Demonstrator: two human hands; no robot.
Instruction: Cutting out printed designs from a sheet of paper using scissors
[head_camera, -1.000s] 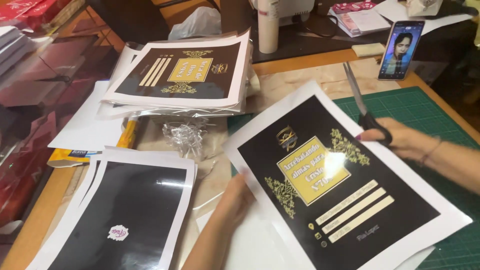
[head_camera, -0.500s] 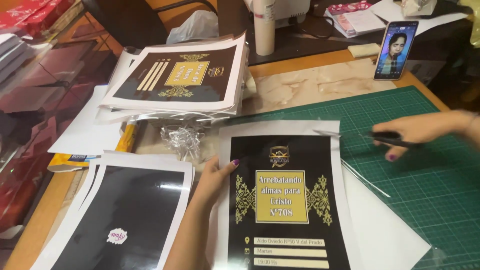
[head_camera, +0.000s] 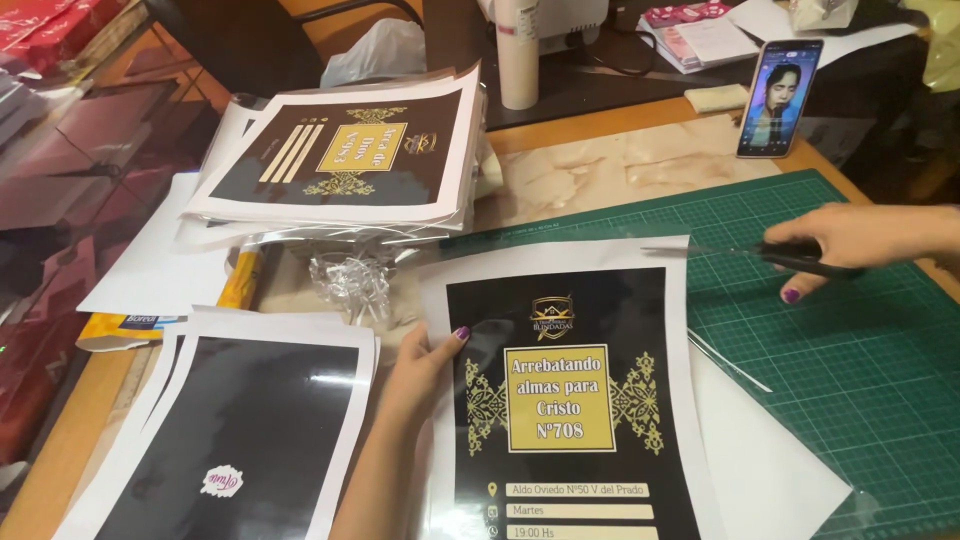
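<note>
My left hand (head_camera: 425, 365) grips the left edge of a black printed sheet (head_camera: 570, 400) with a white margin and a gold panel, held upright in front of me. At the sheet's upper right corner my right hand (head_camera: 850, 240) holds black-handled scissors (head_camera: 790, 256), blades pointing left and touching the white margin. A thin cut strip of paper (head_camera: 728, 360) lies on the green cutting mat (head_camera: 860, 340) just right of the sheet. A plain white sheet (head_camera: 770, 480) lies underneath.
A thick stack of the same printed sheets (head_camera: 345, 160) sits at the back left. Black sheets with white borders (head_camera: 230, 440) lie front left, beside crumpled clear plastic (head_camera: 350, 280). A phone (head_camera: 768, 98) leans upright at the back right, near a white tube (head_camera: 518, 50).
The sheet was turned from tilted to upright. My right hand brought the scissors down and left, so the blades now meet the sheet's top right corner. My left hand shifted to the left edge.
</note>
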